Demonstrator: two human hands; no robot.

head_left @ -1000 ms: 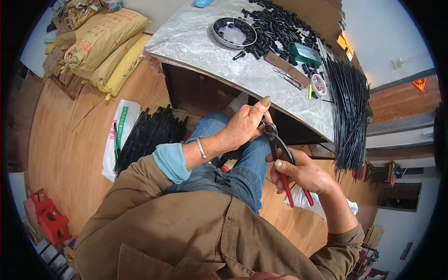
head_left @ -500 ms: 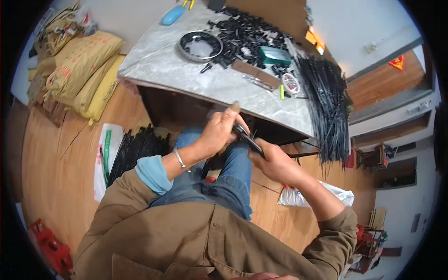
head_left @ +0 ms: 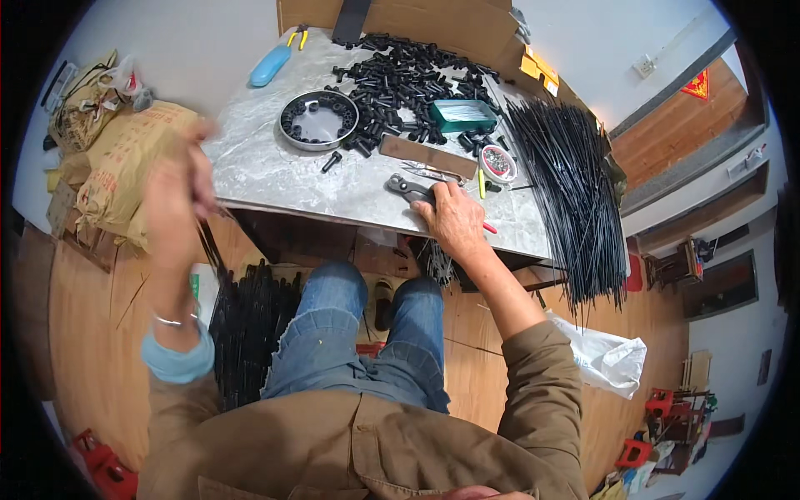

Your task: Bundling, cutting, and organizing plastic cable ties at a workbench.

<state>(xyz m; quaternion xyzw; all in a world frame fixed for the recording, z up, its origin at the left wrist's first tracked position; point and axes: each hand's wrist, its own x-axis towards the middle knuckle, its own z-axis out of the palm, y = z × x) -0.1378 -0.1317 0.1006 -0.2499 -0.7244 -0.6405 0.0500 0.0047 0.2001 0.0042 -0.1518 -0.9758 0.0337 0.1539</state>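
Note:
My left hand [head_left: 179, 183], smeared by motion, is raised beside the table's left front corner. Thin black strips [head_left: 211, 246] hang from its fingers, which look closed on them, above a pile of black strips [head_left: 250, 325] on the floor. On the table's front part, my right hand [head_left: 454, 218] is closed over a plier-like hand tool [head_left: 406, 187]; its dark head and a red handle end stick out on either side. Just beyond lie a slim metal tool [head_left: 429, 172], a brown block [head_left: 427, 157] and a yellow-green piece [head_left: 482, 183].
The grey table [head_left: 250, 179] bears a round dish [head_left: 292, 137] of black parts, a heap of black bolt-like parts [head_left: 400, 83], a teal box [head_left: 462, 115], a small tub [head_left: 498, 163] and long black strips [head_left: 575, 192] overhanging its right edge. Sacks [head_left: 125, 167] stand at left.
My left hand has swung from in front of the table out to the left with black strips. My right hand has moved from above my lap onto the tabletop with the tool.

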